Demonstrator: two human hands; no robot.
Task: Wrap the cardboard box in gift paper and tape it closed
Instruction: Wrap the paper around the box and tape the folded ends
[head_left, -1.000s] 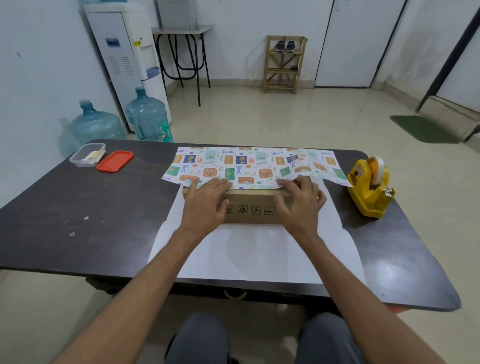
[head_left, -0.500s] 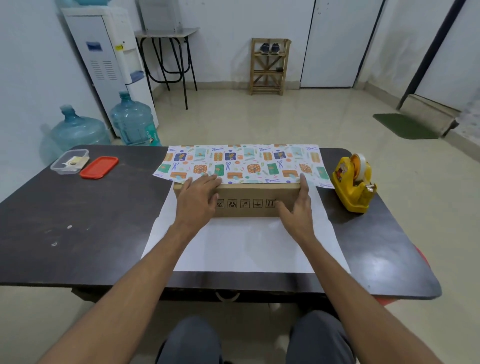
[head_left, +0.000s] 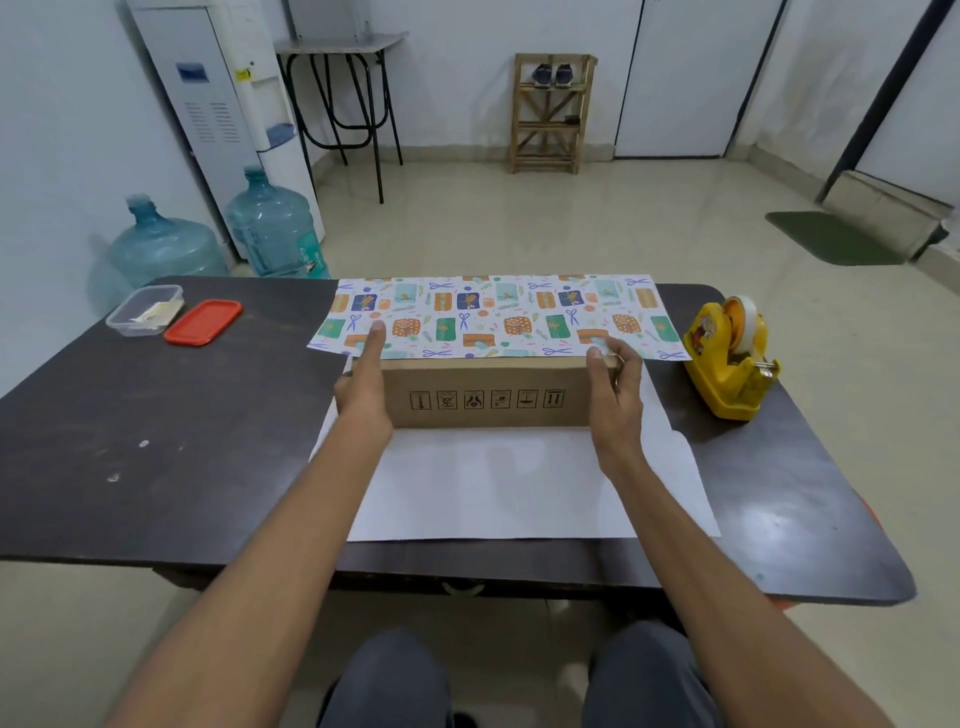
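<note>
A brown cardboard box (head_left: 488, 397) stands on a sheet of gift paper whose white underside (head_left: 498, 483) faces up on the dark table (head_left: 156, 415). The far flap of the paper, printed with colourful presents (head_left: 493, 317), is folded over the box top. At the box's left end, my left hand (head_left: 363, 384) lies with its fingers straight, the fingertips pressing the printed flap. My right hand (head_left: 615, 384) is at the right end of the box, fingers fairly straight, tips touching the flap's near edge.
A yellow tape dispenser (head_left: 727, 358) stands on the table to the right of the box. A clear plastic container (head_left: 145, 310) and its red lid (head_left: 203, 322) lie at the far left. Two water jugs (head_left: 270, 228) and a dispenser stand beyond the table.
Both hands have slid apart from the middle of the box top to its two ends, smoothing the printed flap. The near side of the box now shows fully.
</note>
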